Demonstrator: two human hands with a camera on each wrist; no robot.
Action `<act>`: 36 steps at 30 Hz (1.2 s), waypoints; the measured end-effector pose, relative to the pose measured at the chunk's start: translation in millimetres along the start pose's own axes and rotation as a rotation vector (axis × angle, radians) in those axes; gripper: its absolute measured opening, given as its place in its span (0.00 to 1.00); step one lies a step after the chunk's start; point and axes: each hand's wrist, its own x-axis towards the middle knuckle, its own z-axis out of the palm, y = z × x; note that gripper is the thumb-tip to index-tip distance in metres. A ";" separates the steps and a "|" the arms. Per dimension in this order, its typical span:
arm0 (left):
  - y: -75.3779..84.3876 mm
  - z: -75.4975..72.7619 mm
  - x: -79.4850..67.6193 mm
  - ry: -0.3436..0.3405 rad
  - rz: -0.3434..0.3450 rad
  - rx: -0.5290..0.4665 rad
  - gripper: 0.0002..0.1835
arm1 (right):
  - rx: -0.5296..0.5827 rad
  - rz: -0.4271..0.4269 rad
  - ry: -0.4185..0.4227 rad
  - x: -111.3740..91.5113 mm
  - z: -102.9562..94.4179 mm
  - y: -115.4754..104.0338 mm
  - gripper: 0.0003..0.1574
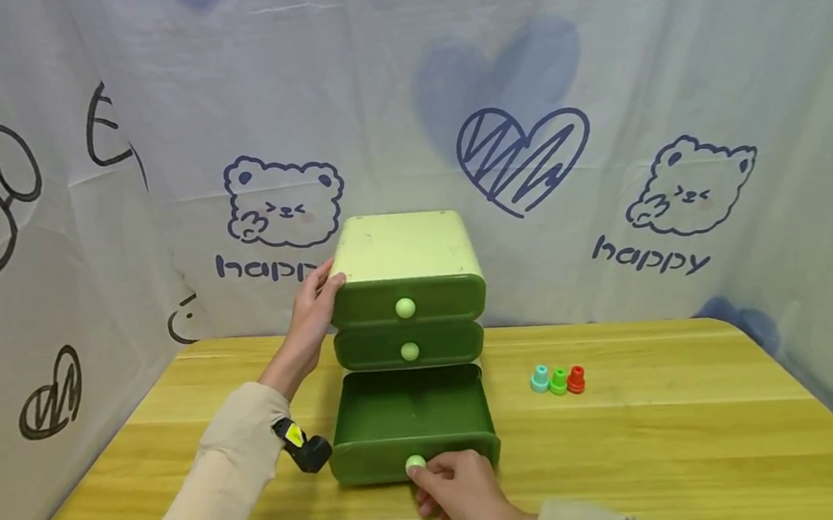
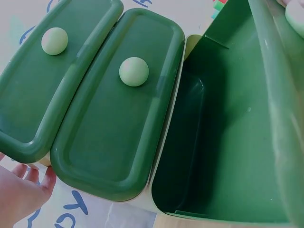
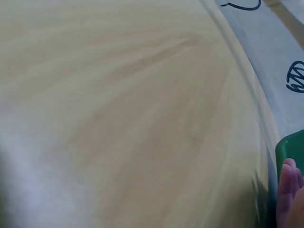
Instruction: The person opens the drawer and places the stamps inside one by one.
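A small green drawer cabinet (image 1: 403, 244) with a pale top stands on the table in the head view. Its bottom drawer (image 1: 405, 454) is pulled out, and its inside shows bare. My right hand (image 1: 472, 493) pinches that drawer's round pale knob (image 1: 415, 462) between thumb and fingers. Against the cabinet's upper left side rests my left hand (image 1: 310, 312), its fingertips near the top edge. In the left wrist view the top drawer (image 2: 52, 80) and middle drawer (image 2: 118, 109) are closed. Only part of the right hand (image 3: 289, 194) shows in the right wrist view, beside green plastic.
To the cabinet's right, three small stepped pieces stand in a row on the wooden table (image 1: 673, 419): a light blue one (image 1: 540, 379), a green one (image 1: 558, 381) and a red one (image 1: 576, 379). A printed white cloth (image 1: 385, 87) hangs behind.
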 end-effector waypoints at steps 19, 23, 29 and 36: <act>-0.1 -0.4 1.0 0.006 0.003 -0.012 0.32 | 0.042 0.172 -0.126 -23.7 -12.6 -5.2 0.10; -0.4 -0.1 1.5 0.000 -0.001 -0.011 0.32 | 0.032 0.135 -0.112 -26.1 -24.8 -14.2 0.12; -1.0 -0.7 1.9 -0.003 -0.004 -0.012 0.33 | 0.053 0.086 0.009 -18.1 -50.8 -30.9 0.18; -0.3 -1.6 1.5 -0.004 -0.005 -0.003 0.32 | -0.006 0.065 0.210 -5.1 -86.1 -41.8 0.13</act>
